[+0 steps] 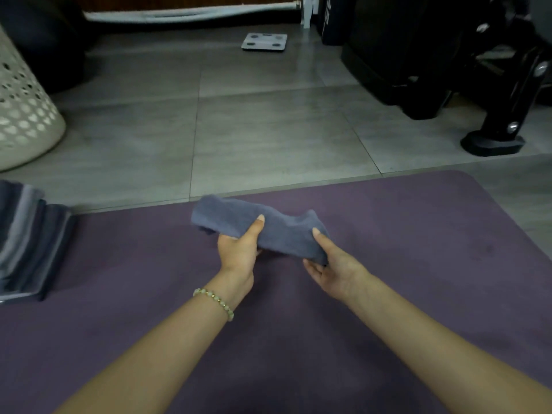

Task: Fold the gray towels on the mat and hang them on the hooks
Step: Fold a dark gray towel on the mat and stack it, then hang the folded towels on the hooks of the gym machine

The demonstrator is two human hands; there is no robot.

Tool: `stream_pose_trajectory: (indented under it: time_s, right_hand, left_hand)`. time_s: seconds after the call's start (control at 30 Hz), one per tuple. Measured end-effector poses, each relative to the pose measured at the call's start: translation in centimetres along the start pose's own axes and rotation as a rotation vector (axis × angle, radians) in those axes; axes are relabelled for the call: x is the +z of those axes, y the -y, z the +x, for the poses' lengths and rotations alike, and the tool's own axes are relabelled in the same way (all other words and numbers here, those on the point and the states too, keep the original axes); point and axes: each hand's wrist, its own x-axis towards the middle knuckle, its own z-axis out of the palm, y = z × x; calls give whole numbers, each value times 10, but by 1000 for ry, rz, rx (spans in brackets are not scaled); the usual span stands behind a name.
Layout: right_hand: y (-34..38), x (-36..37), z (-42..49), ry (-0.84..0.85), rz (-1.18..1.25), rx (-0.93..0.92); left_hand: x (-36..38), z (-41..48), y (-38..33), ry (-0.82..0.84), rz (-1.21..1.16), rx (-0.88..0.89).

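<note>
A folded gray towel [277, 227] is held just above the purple mat [418, 264], near the mat's far edge. My left hand [239, 249] grips its left part, thumb on top and fingers underneath. My right hand [331, 264] pinches its right end, thumb on top. A stack of folded gray towels [27, 243] lies at the mat's left edge. No hooks are in view.
A white perforated laundry basket [24, 115] stands at the far left on the gray tiled floor [268, 130]. A bathroom scale [264, 41] lies farther back. Black equipment with a stand foot [493, 141] fills the right rear.
</note>
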Motion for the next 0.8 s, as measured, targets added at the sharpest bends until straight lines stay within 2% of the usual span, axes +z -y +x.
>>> stream_pose_trajectory:
  time_s: [0.2,0.27,0.37,0.43,0.47,0.5,0.57,0.67,0.73,0.8]
  right_hand:
    - [46,68,-31,27,-268,-410]
    - [66,95,-63,60,-414,-537]
    - [110,134,-124,119,-516,-644]
    - [148,160,-172,152,-564,-676]
    - [169,175,-199,172,-592,-688]
    - [190,189,-227,189,-621,-703]
    - [233,219,-283,196,-708,-743]
    - [296,270,-373,221,-788,-773]
    - [334,305,-432,273,-817,-762]
    - [366,336,-486,319,-826,-748]
  left_hand:
    - [-20,-3,-56,5,-233,-397]
    - [-23,-19,-84,28,-268,-455]
    - [-27,-52,-138,65,-142,-552]
    - [-26,-71,-190,31,-2,-598]
    - [-23,-81,-221,-22,101,-567]
    - [-18,-93,-254,-77,218,-487]
    - [2,-122,-330,-62,337,-119]
    - [44,-172,-461,262,482,465]
    - [70,-200,-545,480,611,704]
    - [94,-225,-621,604,707,866]
